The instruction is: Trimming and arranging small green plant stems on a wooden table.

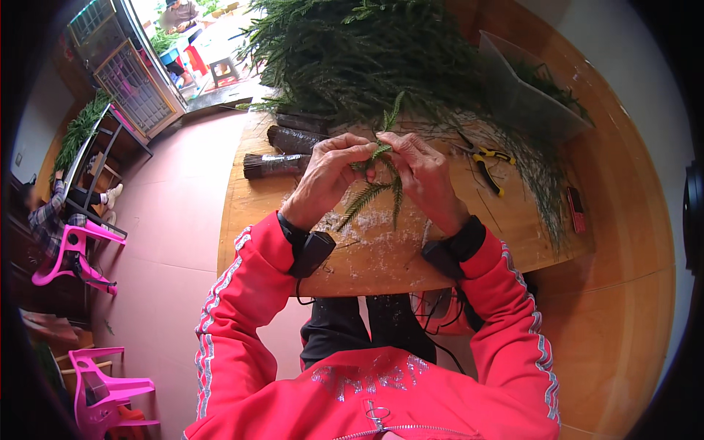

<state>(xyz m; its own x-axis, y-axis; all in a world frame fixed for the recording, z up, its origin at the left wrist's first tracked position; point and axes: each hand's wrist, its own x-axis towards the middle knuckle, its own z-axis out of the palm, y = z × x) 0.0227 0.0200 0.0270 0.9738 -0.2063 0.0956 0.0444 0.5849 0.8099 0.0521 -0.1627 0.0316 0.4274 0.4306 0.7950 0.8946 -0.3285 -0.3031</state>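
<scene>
Above the wooden table (293,249), my left hand (334,172) and my right hand (425,172) meet with pinched fingers on one artificial pine sprig (367,199). Its green needled tips hang down below the fingers, and one tip rises above them. The fingers partly cover the spot where its branches join. Left of my left hand lie bundles of dark thin stems (275,166), some wrapped in clear plastic. To the right of my right hand rest yellow-and-black pliers (490,165).
A large heap of green pine branches (359,59) covers the table's far side. Beside it leans a translucent plastic bin (532,88). A red phone (576,209) lies near the right edge. Pink plastic stools (110,389) stand on the left floor; other people sit farther off.
</scene>
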